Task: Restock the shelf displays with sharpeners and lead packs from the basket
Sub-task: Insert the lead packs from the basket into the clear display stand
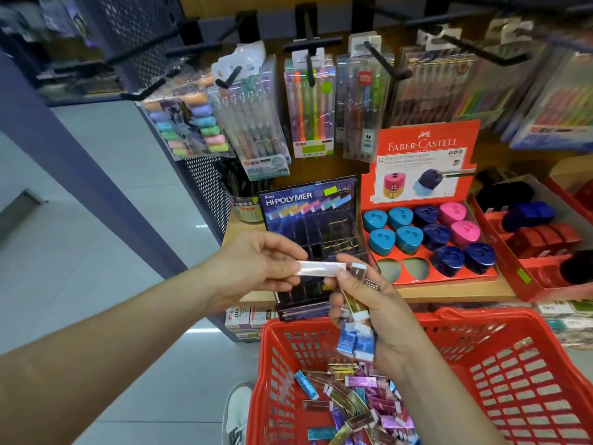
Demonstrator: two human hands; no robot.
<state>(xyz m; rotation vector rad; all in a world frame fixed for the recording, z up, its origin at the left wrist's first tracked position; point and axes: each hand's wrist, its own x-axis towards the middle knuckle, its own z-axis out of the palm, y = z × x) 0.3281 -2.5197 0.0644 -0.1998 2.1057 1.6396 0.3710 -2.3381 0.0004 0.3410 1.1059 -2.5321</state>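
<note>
My left hand pinches a pale, pearly lead pack held level in front of the dark Hi-Polymer display. My right hand grips a bundle of lead packs, gold, blue and white among them, above the red basket. Loose lead packs in purple, gold and blue lie in the basket's bottom. To the right, the red Faber-Castell tray holds blue, navy and pink sharpeners, with two vacant slots at its front left.
Pen packs hang on black hooks above the shelf. Another red tray with dark and red sharpeners stands at the far right. A perforated blue shelf post rises at the left. A white shoe shows beside the basket.
</note>
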